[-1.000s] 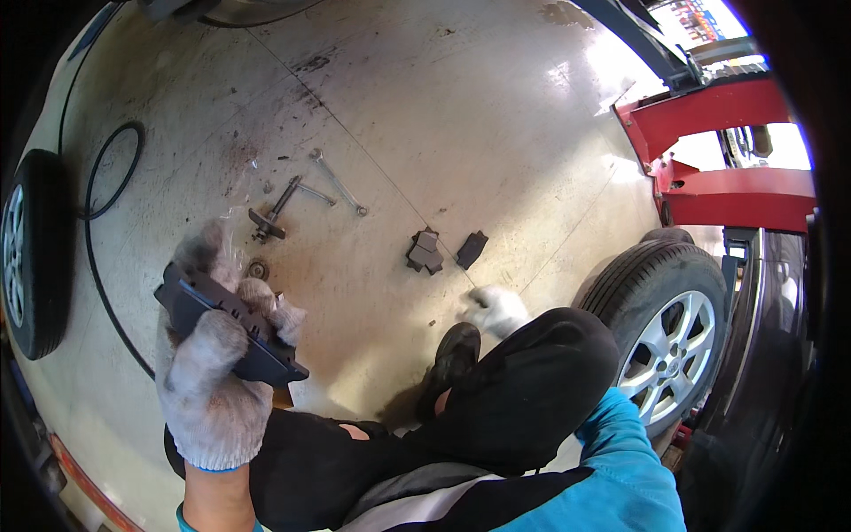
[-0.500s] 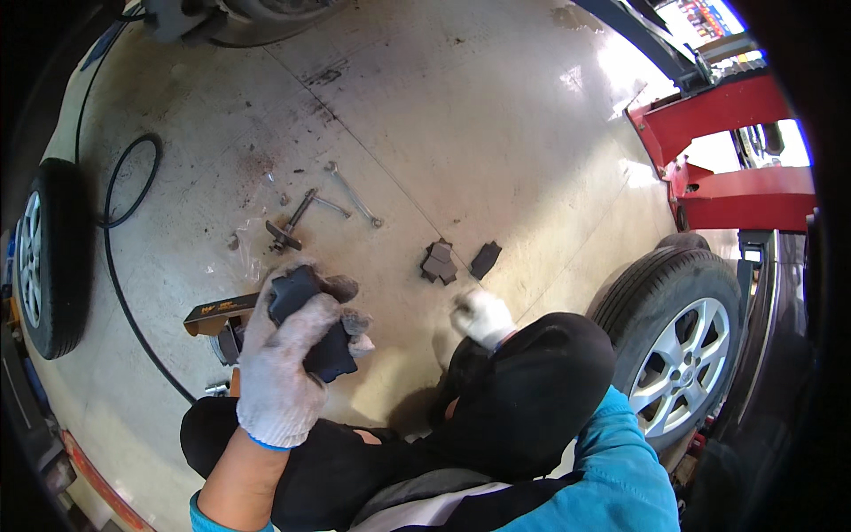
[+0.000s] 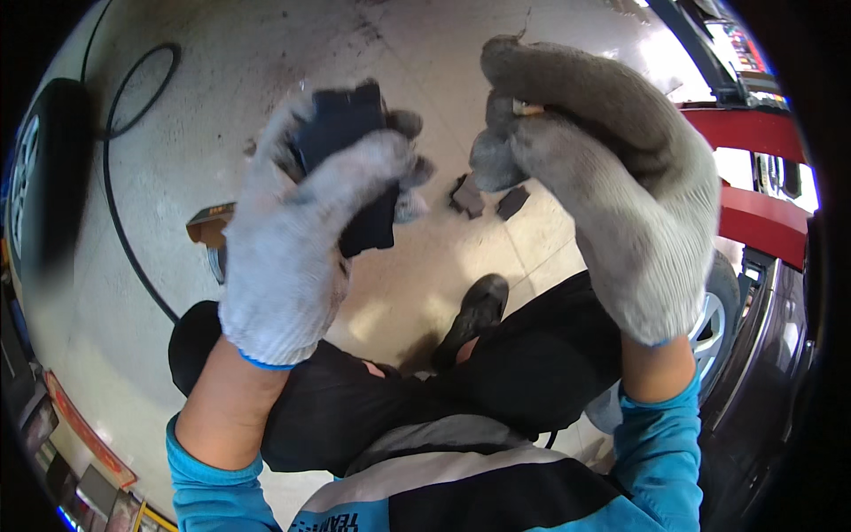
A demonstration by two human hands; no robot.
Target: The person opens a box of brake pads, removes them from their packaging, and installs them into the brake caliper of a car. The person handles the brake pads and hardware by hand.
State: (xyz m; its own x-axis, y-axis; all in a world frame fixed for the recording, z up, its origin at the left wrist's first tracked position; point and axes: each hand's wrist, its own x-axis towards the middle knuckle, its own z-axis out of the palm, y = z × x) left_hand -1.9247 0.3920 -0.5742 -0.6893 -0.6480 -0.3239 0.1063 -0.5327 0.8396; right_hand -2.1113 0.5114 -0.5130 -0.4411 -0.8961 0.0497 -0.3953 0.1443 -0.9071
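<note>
Well, L hand [image 3: 284, 235] gripped a black brake pad [image 3: 337, 124] — slackening risked a drop beneath; R hand [image 3: 625, 195] curled, hold unclear.

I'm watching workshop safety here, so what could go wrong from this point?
The dark block might slip out of the gloved left hand and fall, since it is held raised above the floor.
The dark pieces lying ahead of the shoe could be kicked or stepped on.
The black hose, looped across the floor on the left, might catch a foot.
</note>
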